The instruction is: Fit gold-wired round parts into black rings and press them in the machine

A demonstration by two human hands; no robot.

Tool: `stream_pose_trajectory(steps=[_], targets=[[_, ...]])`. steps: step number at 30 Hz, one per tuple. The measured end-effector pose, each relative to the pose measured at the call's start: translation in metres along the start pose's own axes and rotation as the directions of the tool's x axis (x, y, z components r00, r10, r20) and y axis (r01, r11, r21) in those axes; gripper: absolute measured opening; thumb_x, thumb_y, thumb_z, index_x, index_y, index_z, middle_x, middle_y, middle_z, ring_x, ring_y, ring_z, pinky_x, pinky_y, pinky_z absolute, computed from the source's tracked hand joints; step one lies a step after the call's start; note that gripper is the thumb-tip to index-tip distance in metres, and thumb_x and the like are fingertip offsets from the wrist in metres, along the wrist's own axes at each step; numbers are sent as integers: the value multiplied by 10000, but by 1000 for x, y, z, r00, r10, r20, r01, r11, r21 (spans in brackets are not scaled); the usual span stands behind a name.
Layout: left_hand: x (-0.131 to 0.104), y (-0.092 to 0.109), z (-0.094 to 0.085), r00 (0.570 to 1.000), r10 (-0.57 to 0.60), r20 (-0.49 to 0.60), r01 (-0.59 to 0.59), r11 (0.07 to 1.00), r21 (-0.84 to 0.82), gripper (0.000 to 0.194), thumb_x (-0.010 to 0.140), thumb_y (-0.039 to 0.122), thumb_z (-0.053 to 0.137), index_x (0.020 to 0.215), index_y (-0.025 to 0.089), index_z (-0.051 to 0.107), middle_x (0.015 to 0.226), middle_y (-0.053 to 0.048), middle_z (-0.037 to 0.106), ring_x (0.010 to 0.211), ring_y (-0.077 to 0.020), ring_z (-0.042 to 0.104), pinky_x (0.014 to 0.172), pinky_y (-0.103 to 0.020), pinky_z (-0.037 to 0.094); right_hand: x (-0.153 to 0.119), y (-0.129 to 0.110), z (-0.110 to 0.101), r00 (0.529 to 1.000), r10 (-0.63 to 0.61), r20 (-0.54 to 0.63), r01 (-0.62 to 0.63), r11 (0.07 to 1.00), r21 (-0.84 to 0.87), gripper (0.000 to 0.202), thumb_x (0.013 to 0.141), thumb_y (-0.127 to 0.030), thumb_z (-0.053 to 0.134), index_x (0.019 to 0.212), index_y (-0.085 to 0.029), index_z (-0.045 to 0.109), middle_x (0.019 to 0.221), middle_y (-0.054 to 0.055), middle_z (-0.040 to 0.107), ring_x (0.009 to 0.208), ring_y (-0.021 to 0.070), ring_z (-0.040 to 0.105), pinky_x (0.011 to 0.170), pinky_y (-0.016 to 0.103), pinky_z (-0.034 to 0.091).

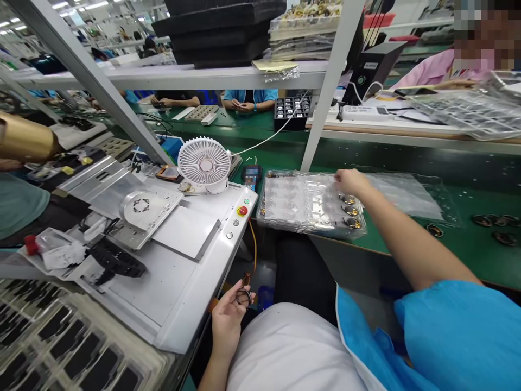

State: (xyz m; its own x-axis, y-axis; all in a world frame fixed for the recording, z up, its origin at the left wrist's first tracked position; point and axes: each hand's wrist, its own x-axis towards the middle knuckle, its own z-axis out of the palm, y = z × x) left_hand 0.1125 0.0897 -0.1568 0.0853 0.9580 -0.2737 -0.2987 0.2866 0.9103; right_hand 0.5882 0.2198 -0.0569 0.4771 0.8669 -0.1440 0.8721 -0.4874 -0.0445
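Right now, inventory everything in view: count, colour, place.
machine: one, white, left
fan: one, white, on machine
stop button: one, red, machine corner
bench: green, centre to right
clear trays: one stack, bench front
keypad device: one, dark, left of stack
loose round parts: several, dark, bench right
black trays: stacked, count unclear, upper shelf
parts tray: one, black, far bench
gold cylinder: one, left edge
pink sleeve: co-worker, upper right
background clutter: too blurred to count
left hand: one, lower centre, holding dark ring-shaped part
right hand: one, at stack's far right
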Motion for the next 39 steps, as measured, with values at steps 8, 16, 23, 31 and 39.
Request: stream_pose_trajectory(steps=[8, 16, 23, 31, 39], targets=[[-2, -6, -22, 999, -35, 29, 34, 998, 49, 532, 608, 442, 975, 1077, 246, 815, 1055, -112, 825, 1061, -291, 781, 966, -379, 624, 34, 38, 3, 990, -82, 115, 107, 968, -227, 368, 795, -81, 621, 1130, -106, 773, 1131, 225, 734, 1065, 347, 681, 852, 385, 481], [4, -11, -27, 995, -49, 84, 46, 998, 31, 595, 612, 379, 987, 1136, 185, 781, 1089, -148, 808, 1060, -317, 778, 975, -456, 622, 37, 47, -1, 990, -138, -6, 136, 985, -102, 394, 776, -116, 628, 1152, -95, 741, 993, 183, 767, 1003, 341, 718, 863, 387, 524], [1, 5, -5, 967, -15, 255, 18, 1000, -8, 651, 609, 376, 990, 1194, 207, 759, 1305, -184, 719, 1017, -308, 779, 943, -461, 626, -72, -68, 51, 973, -196, -124, 187, 345, 920, 436, 743, -343, 790, 1102, -163, 618, 779, 32, 702, 579, 181, 667, 571, 300, 556], [-2, 30, 7, 905, 73, 419, -62, 997, -40, 1021, 486, 390, 1030, 1421, 310, 628, 1614, -182, 412, 980, -255, 769, 897, -407, 634, -208, -207, 93, 802, -598, -21, -117, -191, 975, 371, 847, -327, 764, 1141, -220, 565, 804, -42, 574, 590, 129, 664, 589, 291, 595], [-13, 38, -25, 907, -8, 421, 1, 1000, 17, 1015, 470, 305, 1044, 1400, 287, 637, 1531, -169, 510, 982, -271, 777, 860, -382, 633, -198, -211, 92, 501, -752, -429, 614, -41, 788, 305, 945, -138, 595, 1209, -214, 728, 1019, 84, 647, 799, 162, 644, 612, 264, 541]])
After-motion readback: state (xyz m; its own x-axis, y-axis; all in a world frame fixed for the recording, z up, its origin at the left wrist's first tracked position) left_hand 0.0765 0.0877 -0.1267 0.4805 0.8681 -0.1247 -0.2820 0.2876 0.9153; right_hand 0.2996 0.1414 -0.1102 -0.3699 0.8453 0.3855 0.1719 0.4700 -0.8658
